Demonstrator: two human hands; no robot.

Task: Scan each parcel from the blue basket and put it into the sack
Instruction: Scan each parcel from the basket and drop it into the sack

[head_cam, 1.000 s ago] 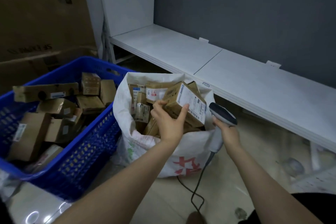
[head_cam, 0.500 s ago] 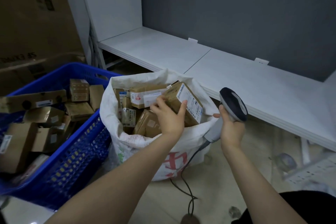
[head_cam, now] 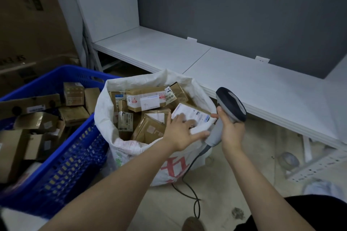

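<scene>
A white woven sack (head_cam: pixel 105 110) with red print stands on the floor, filled with several brown parcels. To its left, the blue basket (head_cam: pixel 78 148) holds several more cardboard parcels. My left hand (head_cam: pixel 180 131) lies with straight, spread fingers on a parcel with a white label (head_cam: pixel 197 113), which sits at the sack's right rim. My right hand (head_cam: pixel 231 131) grips the handle of a grey barcode scanner (head_cam: pixel 231 103), held upright just right of the sack. The scanner's black cable (head_cam: pixel 187 191) runs down to the floor.
A low white shelf (head_cam: pixel 244 80) runs behind the sack against a grey wall. Large cardboard boxes (head_cam: pixel 28 24) stand at the back left. A tape roll (head_cam: pixel 288 161) and a perforated metal rail (head_cam: pixel 315 167) lie on the floor under the shelf at right.
My left hand has lowered the labelled parcel into the sack and its fingers have straightened on top of it. The scanner moved up and closer to the sack's right rim.
</scene>
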